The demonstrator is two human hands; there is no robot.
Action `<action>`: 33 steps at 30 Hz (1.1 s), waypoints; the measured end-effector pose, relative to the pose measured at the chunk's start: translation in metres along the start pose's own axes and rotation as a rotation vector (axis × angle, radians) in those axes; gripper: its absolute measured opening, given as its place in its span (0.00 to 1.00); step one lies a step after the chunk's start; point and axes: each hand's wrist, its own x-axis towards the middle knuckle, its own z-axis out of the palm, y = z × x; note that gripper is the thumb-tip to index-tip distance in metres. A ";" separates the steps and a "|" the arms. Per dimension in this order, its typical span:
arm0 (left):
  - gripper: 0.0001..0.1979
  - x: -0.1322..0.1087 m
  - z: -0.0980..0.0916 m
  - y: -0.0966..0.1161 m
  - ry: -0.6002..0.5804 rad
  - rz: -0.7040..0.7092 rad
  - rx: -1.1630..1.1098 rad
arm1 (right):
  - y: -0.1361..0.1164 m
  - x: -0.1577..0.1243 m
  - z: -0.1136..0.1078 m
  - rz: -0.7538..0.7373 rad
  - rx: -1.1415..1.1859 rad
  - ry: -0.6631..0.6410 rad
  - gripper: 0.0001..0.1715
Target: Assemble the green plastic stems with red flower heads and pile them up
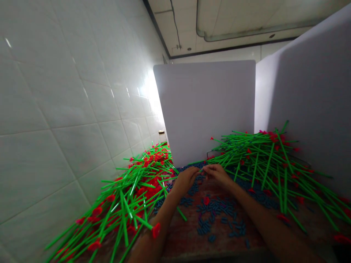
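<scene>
My left hand [189, 176] and my right hand [215, 172] meet over the middle of the table, fingertips nearly touching. Both have their fingers pinched together. Something small and greenish shows between them, too small to make out. Beneath and in front of the hands lie many small blue pieces [219, 206], scattered on the reddish-brown tabletop [186, 237]. A single red piece [206, 200] rests among them. Green sticks with red ends form a pile [131, 197] beside my left forearm, and another pile [263, 157] lies beyond and beside my right forearm.
A pale upright panel [208, 109] stands behind the hands, and a second panel [307, 102] runs along the right. White tiled wall [55, 109] borders the left side. A jar [161, 137] with a lid stands at the back left, behind the left pile.
</scene>
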 end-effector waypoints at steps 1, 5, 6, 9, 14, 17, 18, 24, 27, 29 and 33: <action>0.14 0.000 0.000 0.000 0.002 -0.005 0.001 | 0.001 0.000 0.001 0.003 0.018 -0.006 0.24; 0.14 0.002 0.002 0.000 0.025 -0.019 0.013 | 0.004 0.001 0.004 0.007 0.071 -0.025 0.26; 0.14 0.002 0.002 0.000 0.035 -0.018 0.015 | 0.004 0.000 0.004 0.008 0.080 -0.022 0.26; 0.15 0.003 0.002 0.001 0.058 -0.011 0.008 | 0.001 -0.001 0.004 0.014 0.094 -0.001 0.30; 0.15 0.003 0.002 0.003 0.044 0.009 -0.009 | -0.003 -0.001 0.004 0.043 0.085 0.028 0.33; 0.16 0.003 0.001 0.004 0.028 0.007 -0.013 | -0.003 0.000 0.004 0.049 0.071 0.040 0.33; 0.16 0.003 0.001 0.004 0.027 0.005 -0.012 | -0.003 0.000 0.004 0.049 0.071 0.043 0.33; 0.15 0.003 0.002 0.004 0.038 0.024 -0.011 | -0.003 -0.002 0.005 0.040 0.064 0.053 0.31; 0.16 0.003 0.002 0.004 0.045 0.021 -0.005 | -0.003 -0.002 0.006 0.011 0.046 0.066 0.28; 0.16 0.003 0.002 0.004 0.048 0.019 -0.007 | -0.003 -0.002 0.007 0.001 0.039 0.074 0.26; 0.16 0.002 0.000 0.005 0.033 0.011 -0.030 | -0.003 -0.005 0.007 0.035 0.035 0.015 0.24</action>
